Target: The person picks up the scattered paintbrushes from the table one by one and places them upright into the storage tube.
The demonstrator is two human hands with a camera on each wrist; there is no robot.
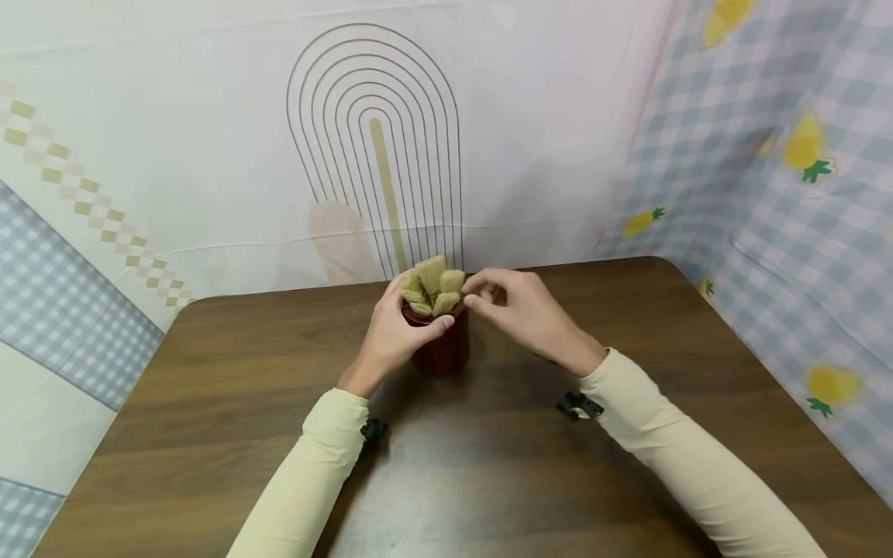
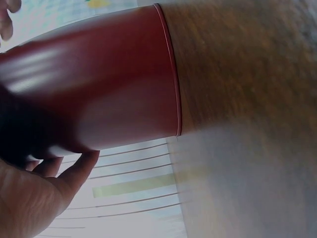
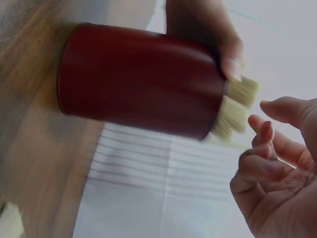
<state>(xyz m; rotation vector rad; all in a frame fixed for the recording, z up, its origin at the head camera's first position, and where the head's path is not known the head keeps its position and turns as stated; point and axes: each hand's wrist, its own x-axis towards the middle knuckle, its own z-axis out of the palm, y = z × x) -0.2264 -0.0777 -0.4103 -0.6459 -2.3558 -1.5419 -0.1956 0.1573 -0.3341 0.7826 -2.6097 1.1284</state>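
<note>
On the table stands a dark red cylindrical cup (image 1: 443, 350), upright, with several yellow-beige, cloth-like textured pieces (image 1: 431, 284) sticking out of its top. My left hand (image 1: 395, 325) grips the cup near the rim, thumb at the front and fingers round the far side. In the left wrist view those fingers (image 2: 79, 171) lie against the cup wall (image 2: 99, 84). Just right of the pieces is my right hand (image 1: 519, 306), fingers loosely bent. The right wrist view shows its thumb (image 3: 287, 110) apart from the fingers, nothing between them, close by the pieces (image 3: 232, 113). The pieces' lower ends are hidden inside the cup.
The brown wooden table (image 1: 279, 465) ends at a white cloth backdrop (image 1: 174, 155) just behind the cup. A checked cloth with pineapple prints (image 1: 767, 194) hangs along the right side. A dark strap device (image 1: 579, 406) sits at my right wrist.
</note>
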